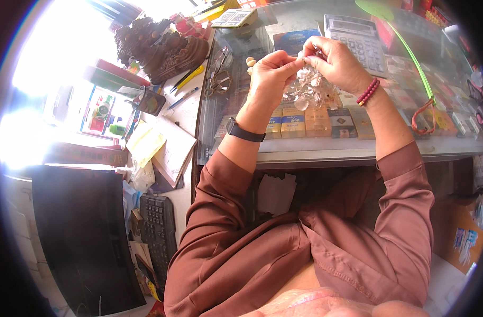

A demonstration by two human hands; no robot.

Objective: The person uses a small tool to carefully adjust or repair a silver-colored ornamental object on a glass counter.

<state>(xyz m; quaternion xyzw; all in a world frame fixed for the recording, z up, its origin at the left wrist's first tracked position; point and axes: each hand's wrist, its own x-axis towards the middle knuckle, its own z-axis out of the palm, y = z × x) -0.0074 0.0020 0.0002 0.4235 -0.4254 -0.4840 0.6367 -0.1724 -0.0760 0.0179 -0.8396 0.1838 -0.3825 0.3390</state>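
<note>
Over the glass counter [305,145], my left hand [270,74] and my right hand [339,62] meet fingertip to fingertip. Both are closed in a pinch at a small whitish piece, whose kind the fingers hide. Directly below the fingertips is a cluster of pale, translucent, shell-like pieces [310,87]; I cannot tell whether it hangs from the pinch or rests on the glass. Several light round beads [250,63] show beside the left hand's knuckles. A dark watch is on my left wrist, a red bead bracelet on my right.
Beyond the hands lies a grey calculator [355,39], with a green fly swatter [410,50] to its right. Scissors [218,82] and a dark carved figure [162,47] are on the left. Small boxes [305,121] line the counter under the glass. A keyboard [158,227] and monitor [83,232] stand nearer left.
</note>
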